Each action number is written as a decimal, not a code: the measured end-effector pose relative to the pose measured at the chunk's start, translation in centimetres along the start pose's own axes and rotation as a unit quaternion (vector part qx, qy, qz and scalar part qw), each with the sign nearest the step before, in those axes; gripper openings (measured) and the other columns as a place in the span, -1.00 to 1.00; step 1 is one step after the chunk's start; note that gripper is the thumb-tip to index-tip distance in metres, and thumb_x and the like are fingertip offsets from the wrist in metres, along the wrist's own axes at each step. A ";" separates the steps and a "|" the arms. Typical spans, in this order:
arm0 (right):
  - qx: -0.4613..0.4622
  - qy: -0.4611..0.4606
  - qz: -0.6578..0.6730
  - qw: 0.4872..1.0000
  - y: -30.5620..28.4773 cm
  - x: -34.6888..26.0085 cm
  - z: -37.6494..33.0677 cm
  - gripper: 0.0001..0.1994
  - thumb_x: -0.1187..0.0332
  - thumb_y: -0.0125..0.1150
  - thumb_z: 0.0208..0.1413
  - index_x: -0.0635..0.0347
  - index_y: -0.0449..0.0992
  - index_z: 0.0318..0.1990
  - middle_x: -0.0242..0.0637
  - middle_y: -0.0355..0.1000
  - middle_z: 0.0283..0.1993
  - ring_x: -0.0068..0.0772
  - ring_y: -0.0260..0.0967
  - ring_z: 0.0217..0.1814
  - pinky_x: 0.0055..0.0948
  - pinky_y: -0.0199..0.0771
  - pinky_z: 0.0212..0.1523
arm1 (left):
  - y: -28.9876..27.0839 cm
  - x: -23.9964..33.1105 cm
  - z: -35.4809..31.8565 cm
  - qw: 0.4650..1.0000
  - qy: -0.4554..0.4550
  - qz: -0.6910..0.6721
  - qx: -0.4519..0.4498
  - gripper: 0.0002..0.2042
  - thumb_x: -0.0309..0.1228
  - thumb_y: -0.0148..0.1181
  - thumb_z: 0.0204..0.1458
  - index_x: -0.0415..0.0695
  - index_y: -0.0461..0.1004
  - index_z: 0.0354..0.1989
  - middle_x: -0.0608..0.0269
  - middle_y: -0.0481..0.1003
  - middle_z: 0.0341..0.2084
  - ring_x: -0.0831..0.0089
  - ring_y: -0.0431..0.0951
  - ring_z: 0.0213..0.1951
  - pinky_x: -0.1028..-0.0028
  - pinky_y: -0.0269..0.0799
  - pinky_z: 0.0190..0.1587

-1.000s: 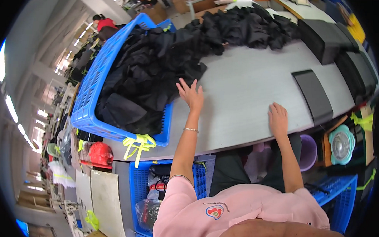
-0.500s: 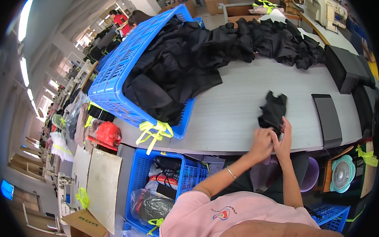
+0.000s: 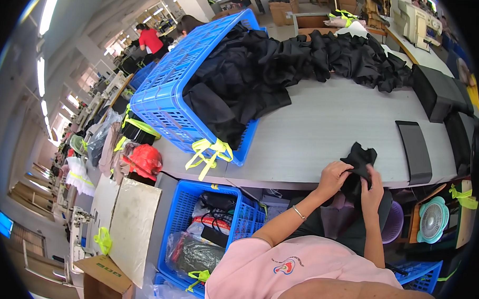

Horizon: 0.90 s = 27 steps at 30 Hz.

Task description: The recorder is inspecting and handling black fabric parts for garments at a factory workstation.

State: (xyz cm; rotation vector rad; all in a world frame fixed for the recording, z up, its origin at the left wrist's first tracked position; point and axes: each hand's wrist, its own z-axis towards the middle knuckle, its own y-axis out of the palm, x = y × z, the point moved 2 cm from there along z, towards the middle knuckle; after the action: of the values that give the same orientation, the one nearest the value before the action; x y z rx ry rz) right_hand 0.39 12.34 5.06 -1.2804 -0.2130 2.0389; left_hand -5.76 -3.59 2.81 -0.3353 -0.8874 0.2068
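Note:
At the table's front edge I hold a small piece of black cloth (image 3: 361, 157) between both hands. My left hand (image 3: 334, 176) pinches its left side, fingers closed. My right hand (image 3: 373, 187) grips the right side, with the thumb and fingers on the fabric. Part of the cloth hangs below the edge between the hands. Beyond it, a big heap of black cloth pieces (image 3: 327, 55) stretches across the back of the table (image 3: 325, 121), spilling from a tipped blue plastic basket (image 3: 162, 89) on the left.
A flat dark panel (image 3: 414, 150) and folded black stacks (image 3: 437, 90) lie at the right. Below the table stand a blue crate (image 3: 176, 226) with bagged things, a purple basket (image 3: 393, 223) and a teal fan (image 3: 433, 219). Yellow-green ribbon (image 3: 210, 152) is tied to the tipped basket.
Both hands have moved apart slightly and now hold the cloth from two sides. The cloth has come nearer the front edge, partly over it. The whole view has shifted a little.

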 end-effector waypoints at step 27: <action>-0.236 0.185 0.464 0.834 1.5 11.3 -3.4 -0.66 0.32 0.20 0.13 0.30 0.49 0.02 -0.18 0.47 0.04 -0.25 0.44 0.06 -0.26 0.45 0.08 | 0.3 9.7 -2.7 0.929 -0.086 -0.300 -0.201 -0.90 -0.54 0.22 0.04 -0.28 0.55 -0.27 0.30 0.45 -0.47 0.53 0.41 -0.44 0.53 0.31 -0.36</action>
State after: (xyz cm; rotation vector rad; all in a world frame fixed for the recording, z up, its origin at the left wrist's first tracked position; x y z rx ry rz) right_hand -0.45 17.70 -5.53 -2.4096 0.1427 2.5164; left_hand 2.39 -0.84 8.15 -0.4118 -1.1664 -0.5276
